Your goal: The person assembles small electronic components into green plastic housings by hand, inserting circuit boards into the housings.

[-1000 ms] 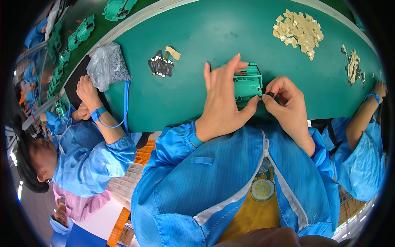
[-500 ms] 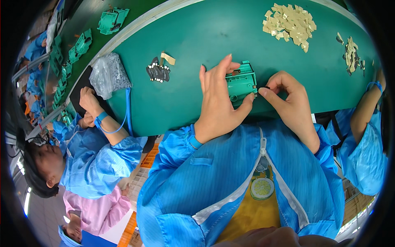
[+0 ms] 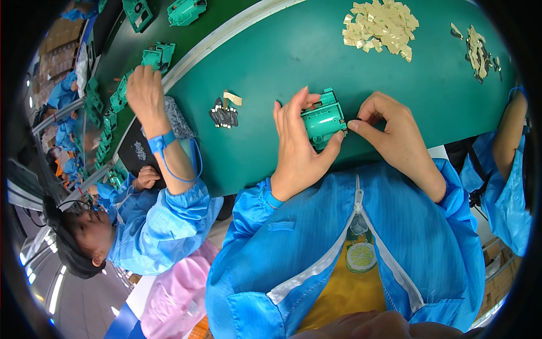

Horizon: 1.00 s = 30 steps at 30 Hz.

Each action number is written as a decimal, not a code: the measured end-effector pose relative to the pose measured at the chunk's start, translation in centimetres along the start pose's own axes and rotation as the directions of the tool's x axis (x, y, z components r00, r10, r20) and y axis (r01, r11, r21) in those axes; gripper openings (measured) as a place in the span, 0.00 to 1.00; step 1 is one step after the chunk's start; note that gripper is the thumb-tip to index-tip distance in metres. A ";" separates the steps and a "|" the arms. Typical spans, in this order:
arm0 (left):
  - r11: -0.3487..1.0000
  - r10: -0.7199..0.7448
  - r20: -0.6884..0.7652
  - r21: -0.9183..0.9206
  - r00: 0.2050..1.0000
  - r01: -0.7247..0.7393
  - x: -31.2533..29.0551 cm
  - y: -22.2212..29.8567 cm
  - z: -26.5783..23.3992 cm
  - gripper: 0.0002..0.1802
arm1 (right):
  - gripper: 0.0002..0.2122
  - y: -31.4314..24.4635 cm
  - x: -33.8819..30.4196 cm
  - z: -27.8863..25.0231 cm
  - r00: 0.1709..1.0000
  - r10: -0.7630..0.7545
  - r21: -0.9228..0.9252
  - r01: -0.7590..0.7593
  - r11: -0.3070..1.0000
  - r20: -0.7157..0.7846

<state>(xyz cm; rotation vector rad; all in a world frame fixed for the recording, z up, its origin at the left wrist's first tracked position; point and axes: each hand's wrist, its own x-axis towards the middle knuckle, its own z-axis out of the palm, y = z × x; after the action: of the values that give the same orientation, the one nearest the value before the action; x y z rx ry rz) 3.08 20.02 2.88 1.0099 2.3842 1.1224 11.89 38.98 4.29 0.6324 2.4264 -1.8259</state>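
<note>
My left hand [image 3: 302, 150] is closed around a green plastic housing [image 3: 324, 122], holding it just above the green tabletop, its thumb on the lower right edge. Thumb and index finger of my right hand [image 3: 389, 121] pinch a small dark piece [image 3: 354, 120] against the right end of the housing. Most of that piece is hidden by the fingertips, so its kind cannot be made out. Left of my hands lies a small cluster of black parts with white ends [image 3: 223, 114], with a tan paper strip [image 3: 232, 98] beside it.
A heap of tan paper pieces [image 3: 381, 28] lies at the far right, and a smaller mixed pile [image 3: 479, 52] beyond it. On the left, a co-worker's hand [image 3: 145, 93] reaches over a bag of small parts [image 3: 178, 120] toward green housings [image 3: 158, 56] on a conveyor.
The housing has turned slightly in my left hand, while my right fingers stay at its end. The co-worker's arm has swung up to the housings on the conveyor. The whole view has shifted somewhat.
</note>
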 end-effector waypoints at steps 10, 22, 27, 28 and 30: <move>0.999 0.020 -0.028 -0.024 0.999 -0.021 -0.4 0.2 -0.1 0.61 | 0.10 1.0 -0.3 0.4 0.999 -0.039 0.224 0.038 0.974 0.002; 0.879 0.049 0.123 -0.477 0.991 0.015 -1.3 -0.9 -2.0 0.53 | 0.09 -0.9 -0.8 -0.2 0.953 0.149 0.386 -0.246 0.889 0.264; 0.816 -0.020 0.117 -0.573 0.993 0.084 -1.5 -0.4 -1.8 0.48 | 0.07 -2.1 -1.0 -0.3 0.949 0.144 0.391 -0.251 0.886 0.282; 0.793 -0.011 0.124 -0.603 0.992 0.084 -1.4 -0.4 -1.8 0.46 | 0.06 -2.2 -1.0 -0.4 0.947 0.144 0.384 -0.252 0.888 0.288; 0.786 -0.018 0.121 -0.612 0.992 0.089 -1.5 -0.3 -1.7 0.45 | 0.06 -2.3 -1.0 -0.4 0.947 0.140 0.372 -0.246 0.895 0.289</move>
<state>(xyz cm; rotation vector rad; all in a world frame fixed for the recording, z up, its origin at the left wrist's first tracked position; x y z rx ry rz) 3.02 17.89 3.73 0.7333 1.7340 1.6244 12.14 38.58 6.77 0.5888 1.7666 -2.1806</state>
